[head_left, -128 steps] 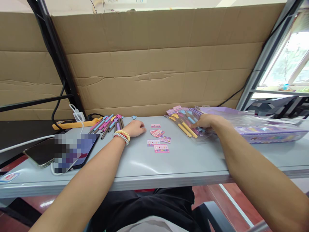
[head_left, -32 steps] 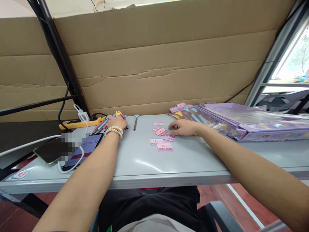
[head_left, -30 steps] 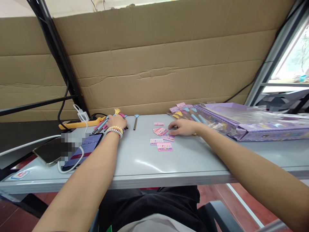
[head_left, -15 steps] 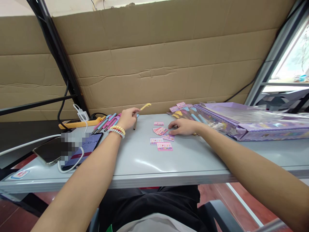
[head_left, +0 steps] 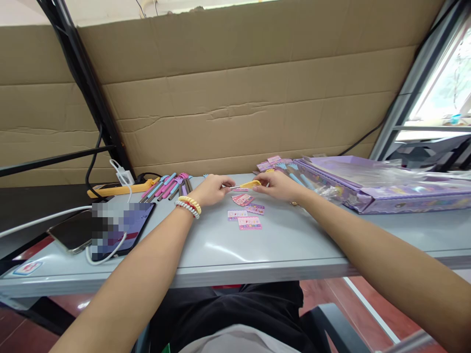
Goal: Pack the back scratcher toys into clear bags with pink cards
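Over the middle of the table, a thin yellow back scratcher (head_left: pixel 250 184) with a metal shaft lies crosswise between my two hands. My left hand (head_left: pixel 212 190) is closed on the shaft, fingertips pinched. The fingers of my right hand (head_left: pixel 276 186) are closed around its yellow end, partly hiding it. Just below lie small printed cards: a fanned red-pink bunch (head_left: pixel 243 199), a purple card (head_left: pixel 255 209), a pale one (head_left: pixel 237 214) and a pink one (head_left: pixel 249 223). Another pink card is partly covered by the back scratcher.
Several pink, blue and purple back scratchers (head_left: pixel 167 187) are heaped at the left. Nearby are a yellow case (head_left: pixel 127 189), a phone (head_left: pixel 73 230), a tablet (head_left: pixel 138 228) and white cables. Packaged blue ones (head_left: pixel 294 175) lie right, against a purple box (head_left: pixel 390 198). Cardboard (head_left: pixel 235 98) stands behind.
My left hand has moved right from beside the heap, bringing the yellow back scratcher over the cards. My right hand has shifted up from the cards and now grips its yellow end.
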Motion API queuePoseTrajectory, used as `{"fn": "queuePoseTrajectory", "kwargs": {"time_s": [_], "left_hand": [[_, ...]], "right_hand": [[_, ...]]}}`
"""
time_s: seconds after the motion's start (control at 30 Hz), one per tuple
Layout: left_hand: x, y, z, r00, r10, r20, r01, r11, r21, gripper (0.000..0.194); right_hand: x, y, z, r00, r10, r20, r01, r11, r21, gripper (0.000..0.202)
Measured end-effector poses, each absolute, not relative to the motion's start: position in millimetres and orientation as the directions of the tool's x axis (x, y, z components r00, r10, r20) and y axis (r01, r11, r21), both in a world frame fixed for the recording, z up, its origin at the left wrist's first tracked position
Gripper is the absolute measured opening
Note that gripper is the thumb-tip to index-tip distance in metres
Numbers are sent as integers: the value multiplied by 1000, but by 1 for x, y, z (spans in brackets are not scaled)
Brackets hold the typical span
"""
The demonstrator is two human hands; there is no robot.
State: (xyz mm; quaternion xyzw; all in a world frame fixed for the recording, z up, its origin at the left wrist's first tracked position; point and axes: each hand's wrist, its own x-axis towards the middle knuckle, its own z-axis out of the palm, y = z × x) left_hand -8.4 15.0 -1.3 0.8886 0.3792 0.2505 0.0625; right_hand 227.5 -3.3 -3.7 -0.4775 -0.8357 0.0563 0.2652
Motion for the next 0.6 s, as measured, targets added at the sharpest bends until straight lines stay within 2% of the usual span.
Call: {"fn": "queuePoseTrajectory", "kwargs": {"time_s": [0.2,0.37,0.47,0.6], "left_hand": [[-5,15,-1,571,710,411,678,-691,251,28],[-12,19,0,445,809,384,822,-539,183,42],[-16,21,1,346,859,378,881,-436,185,54],[-20,24,1,297,893,337,902,-378,206,67]], "right_hand": [[225,-5,0,-313,856,411,819,462,-340,25],[226,-3,2,-203,860,467,859,385,-336,28],[228,-1,2,-126,846,519,878,338,-338,31],[230,1,3,-44,824,565,899,279,-337,36]]}}
